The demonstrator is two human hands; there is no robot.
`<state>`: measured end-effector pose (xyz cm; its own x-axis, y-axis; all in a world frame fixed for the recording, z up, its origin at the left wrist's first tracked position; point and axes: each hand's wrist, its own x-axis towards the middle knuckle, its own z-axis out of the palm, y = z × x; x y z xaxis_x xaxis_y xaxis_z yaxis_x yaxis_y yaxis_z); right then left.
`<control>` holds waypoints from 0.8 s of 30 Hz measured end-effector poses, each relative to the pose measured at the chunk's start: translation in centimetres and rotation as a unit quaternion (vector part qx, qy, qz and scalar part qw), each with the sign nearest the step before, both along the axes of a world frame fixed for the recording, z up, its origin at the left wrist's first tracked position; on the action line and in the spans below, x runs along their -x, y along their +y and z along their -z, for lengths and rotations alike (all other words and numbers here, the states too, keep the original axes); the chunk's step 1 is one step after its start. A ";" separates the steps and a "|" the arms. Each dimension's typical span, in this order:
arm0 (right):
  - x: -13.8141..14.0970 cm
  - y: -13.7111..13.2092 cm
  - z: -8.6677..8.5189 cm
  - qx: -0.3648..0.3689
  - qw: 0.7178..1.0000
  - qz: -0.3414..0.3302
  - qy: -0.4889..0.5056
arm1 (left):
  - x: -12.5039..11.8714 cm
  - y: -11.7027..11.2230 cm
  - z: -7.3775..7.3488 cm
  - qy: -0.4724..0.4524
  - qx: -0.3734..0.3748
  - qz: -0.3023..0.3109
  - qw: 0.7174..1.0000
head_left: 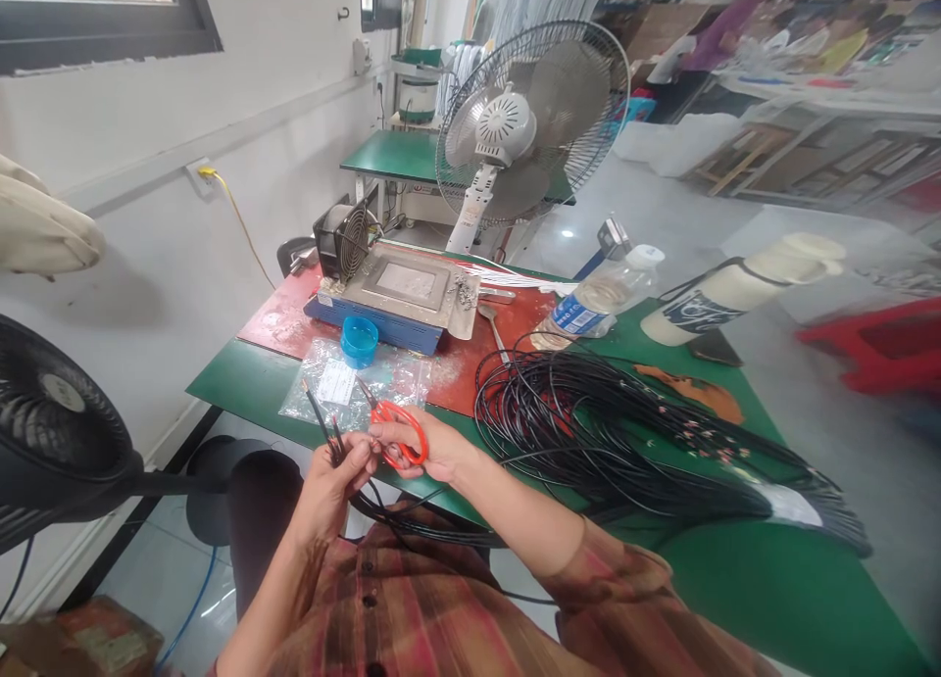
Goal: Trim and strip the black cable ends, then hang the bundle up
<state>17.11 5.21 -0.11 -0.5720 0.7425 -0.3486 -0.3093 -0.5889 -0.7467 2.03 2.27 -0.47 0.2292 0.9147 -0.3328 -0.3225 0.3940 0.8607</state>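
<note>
Black cable ends [315,405], at least two, project above the left hand [332,478], which grips them; one pair of red-handled scissors [398,413] sits in the grip of the right hand [432,444]; one black cable bundle [569,417] lies further right. Both forearms [515,501] converge at the near edge of the green table [816,599]. One black fan [63,393] stands left, one grey fan [507,123] behind the table.

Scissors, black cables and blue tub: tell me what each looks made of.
Scissors: smooth orange-red handles, probably plastic by their even colour; darker, slim blades, likely metal.
Black cables: slightly shiny, flexible outer jackets, plastic or rubber, judging by their loose loops.
Blue tub: likely plastic, its tinted wall looking see-through.
</note>
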 end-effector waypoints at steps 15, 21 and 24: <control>-0.3 -0.2 0.0 0.020 1.000 -0.014 0.020 | 0.0 -0.2 0.3 -0.001 0.017 -0.003 1.000; 0.2 -0.9 0.7 0.030 0.998 0.008 0.055 | 0.1 -0.2 0.4 -0.002 0.004 -0.007 1.000; 0.3 -1.1 0.7 0.028 0.997 0.020 0.065 | 0.2 -0.3 0.6 0.006 0.005 -0.014 1.000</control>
